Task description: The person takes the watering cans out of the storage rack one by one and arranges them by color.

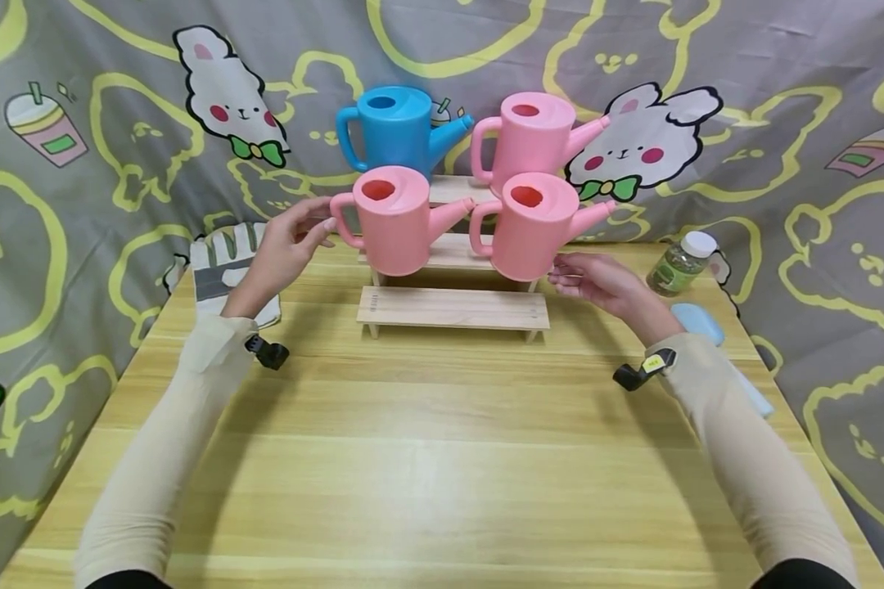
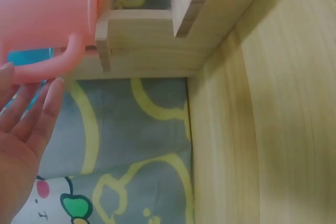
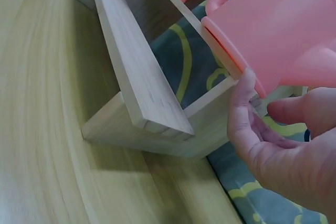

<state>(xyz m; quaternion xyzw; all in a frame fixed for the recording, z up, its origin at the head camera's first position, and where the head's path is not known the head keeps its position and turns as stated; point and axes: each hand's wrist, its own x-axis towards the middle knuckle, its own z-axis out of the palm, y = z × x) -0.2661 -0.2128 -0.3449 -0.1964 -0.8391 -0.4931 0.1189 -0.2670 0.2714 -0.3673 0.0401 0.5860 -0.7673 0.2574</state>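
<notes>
Four watering cans stand on a stepped wooden shelf: a blue can (image 1: 395,131) and a pink can (image 1: 532,143) behind, with a left pink can (image 1: 394,225) and right pink can (image 1: 528,233) on the step in front. My left hand (image 1: 283,249) is at the handle (image 2: 52,69) of the front left can, its visible fingers fairly straight and the thumb tip by the handle. At the base of the front right can (image 3: 278,30), my right hand (image 1: 604,282) touches the lower edge with a fingertip, thumb held apart.
The lowest shelf step (image 1: 453,309) bears nothing. A striped glove (image 1: 224,270) lies on the table (image 1: 427,474) at the left. To the right are a white-capped jar (image 1: 679,263) and a light blue object (image 1: 698,323). Patterned cloth (image 1: 840,270) hangs behind and along the sides.
</notes>
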